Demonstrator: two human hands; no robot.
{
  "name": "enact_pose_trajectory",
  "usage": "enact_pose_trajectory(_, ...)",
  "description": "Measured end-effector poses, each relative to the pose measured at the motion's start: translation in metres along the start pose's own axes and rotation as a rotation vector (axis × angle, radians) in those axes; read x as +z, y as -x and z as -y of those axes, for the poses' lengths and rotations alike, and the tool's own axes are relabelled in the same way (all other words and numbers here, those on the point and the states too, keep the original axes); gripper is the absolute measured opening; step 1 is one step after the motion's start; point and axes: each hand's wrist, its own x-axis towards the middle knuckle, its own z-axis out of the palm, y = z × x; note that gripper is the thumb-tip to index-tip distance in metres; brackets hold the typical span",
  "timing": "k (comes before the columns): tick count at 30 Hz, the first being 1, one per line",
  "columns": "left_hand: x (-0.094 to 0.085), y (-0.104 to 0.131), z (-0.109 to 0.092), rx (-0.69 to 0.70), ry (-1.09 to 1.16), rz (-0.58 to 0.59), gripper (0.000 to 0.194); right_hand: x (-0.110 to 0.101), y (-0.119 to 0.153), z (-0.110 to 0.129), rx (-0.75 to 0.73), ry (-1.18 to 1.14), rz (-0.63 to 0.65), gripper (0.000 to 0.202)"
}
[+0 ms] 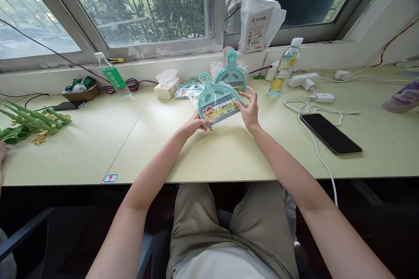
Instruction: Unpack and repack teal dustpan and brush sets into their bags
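A pale teal mini dustpan and brush set (218,103), with a yellow printed label and clear wrapping, is held tilted above the table. My left hand (195,124) grips its lower left corner, thumb in front. On its right edge, my right hand (249,108) pinches it between thumb and fingers. Just behind stands a stack of similar dustpan sets (231,71) in clear film, with teal in front and green and red edges behind. Another wrapped teal set (189,88) lies to the left, partly covered by the held one.
A tissue pack (167,84) and a green-labelled bottle (114,76) are at back left. To the right are another bottle (286,68), a phone (331,133) and white cables (310,128). Green plastic stalks (36,117) lie far left, near another person's hand (2,152).
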Motion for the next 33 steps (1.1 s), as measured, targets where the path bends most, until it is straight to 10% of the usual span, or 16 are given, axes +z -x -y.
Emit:
enact_pose_trajectory(4, -0.002, -0.001, 0.006, -0.023, -0.008, 0.002, 0.067, 0.001, -0.005, -0.007, 0.413, -0.357, 0.165, 0.043)
enact_pose_trajectory(8, -0.003, -0.006, 0.007, -0.016, 0.015, -0.015, 0.062, -0.001, -0.005, -0.009, 0.496, -0.473, 0.162, 0.030)
enact_pose_trajectory(13, -0.001, -0.009, 0.004, 0.025, 0.019, -0.010, 0.073, -0.001, -0.006, -0.009, 0.484, -0.485, 0.069, 0.034)
enact_pose_trajectory(23, 0.000, -0.023, 0.028, 0.029, -0.009, -0.426, 0.042, 0.009, -0.001, -0.006, 0.340, -0.392, 0.110, 0.038)
enact_pose_trajectory(33, -0.016, -0.057, 0.033, 0.212, -0.745, -0.587, 0.018, 0.004, -0.007, -0.018, 0.036, 0.150, -0.100, 0.020)
